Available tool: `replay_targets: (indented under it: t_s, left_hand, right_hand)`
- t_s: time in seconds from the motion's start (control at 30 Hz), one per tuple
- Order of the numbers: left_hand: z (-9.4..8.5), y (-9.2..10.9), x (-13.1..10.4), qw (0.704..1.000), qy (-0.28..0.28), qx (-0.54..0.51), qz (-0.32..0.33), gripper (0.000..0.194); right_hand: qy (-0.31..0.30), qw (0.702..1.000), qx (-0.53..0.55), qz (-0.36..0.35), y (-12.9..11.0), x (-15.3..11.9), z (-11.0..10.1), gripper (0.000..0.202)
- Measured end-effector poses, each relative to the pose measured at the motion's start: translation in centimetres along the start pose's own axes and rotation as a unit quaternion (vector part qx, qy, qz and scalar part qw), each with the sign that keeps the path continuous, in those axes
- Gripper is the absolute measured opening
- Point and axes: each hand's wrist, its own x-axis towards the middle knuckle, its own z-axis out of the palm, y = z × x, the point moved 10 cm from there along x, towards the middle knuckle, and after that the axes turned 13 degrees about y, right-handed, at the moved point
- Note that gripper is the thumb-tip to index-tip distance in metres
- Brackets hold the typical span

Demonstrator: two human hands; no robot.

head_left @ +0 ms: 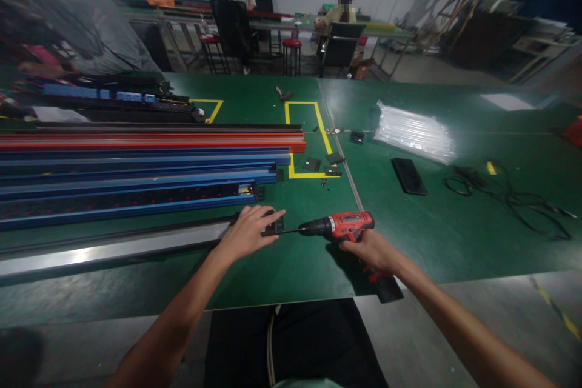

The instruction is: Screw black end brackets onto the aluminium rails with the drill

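Note:
A red and black power drill (350, 225) is in my right hand (373, 250), fingers wrapped round its handle. The long thin bit points left and its tip meets a black end cap (273, 224) on a long silver and black profile (136, 247). My left hand (251, 231) lies over that profile's right end, thumb and fingers spread on either side of the cap, holding it. Behind it lie a blue profile (136, 201) with an open channel, more blue profiles and a red-orange profile (182, 142).
Small black caps (312, 163) lie near yellow tape (313, 176). To the right are a black phone-like slab (409, 176), a clear plastic-wrapped bundle (413, 133) and tangled cables (509, 194). A person stands at the far left; others are at a back table.

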Motion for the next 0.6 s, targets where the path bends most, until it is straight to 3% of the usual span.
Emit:
replay_targets:
  t_s: [0.2,0.4,0.5,0.6]
  left_hand:
    - [-0.2,0.1,0.1,1.0,-0.002,-0.004,-0.006,0.055]
    - [-0.6,0.5,0.3,1.0,0.001,0.006,-0.01,0.066]
    - [-2.0,1.2,0.4,0.999,0.051,0.009,-0.001,0.082]
    - [-5.3,3.8,0.3,0.988,0.154,-0.02,0.017,0.08]
  right_hand:
    - [0.003,1.0,-0.011,0.008,0.0,-0.1,-0.1,0.026]
    - [0.008,1.0,-0.007,0.001,-0.2,0.0,-0.1,0.026]
    - [0.014,1.0,-0.009,0.003,-0.2,0.0,-0.2,0.028]
    - [0.025,1.0,-0.013,0.002,0.0,0.1,-0.3,0.029]
